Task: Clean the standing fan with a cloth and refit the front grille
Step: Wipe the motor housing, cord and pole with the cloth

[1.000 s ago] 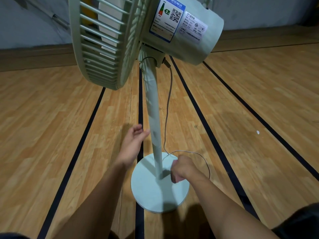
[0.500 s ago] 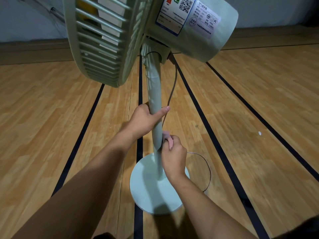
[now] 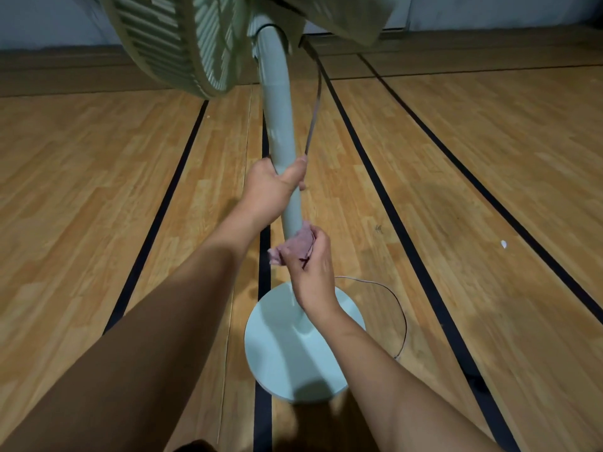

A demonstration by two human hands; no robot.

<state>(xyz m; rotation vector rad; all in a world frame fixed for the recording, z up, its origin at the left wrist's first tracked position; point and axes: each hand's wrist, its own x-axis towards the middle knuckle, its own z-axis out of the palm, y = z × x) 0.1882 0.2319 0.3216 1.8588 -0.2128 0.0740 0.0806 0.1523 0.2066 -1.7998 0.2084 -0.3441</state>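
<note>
a wooden floor (image 3: 98, 197) of warm orange-brown planks runs out on every side, glossy enough to catch a dull sheen here and there. several black lines (image 3: 408, 243) are painted along it, spreading apart towards the near edge and closing in towards the far wall. a small white scrap (image 3: 504, 244) lies on the boards off to the right, between two of the lines. at the back a dark wooden skirting band (image 3: 65, 70) meets a plain grey wall (image 3: 49, 21)
</note>
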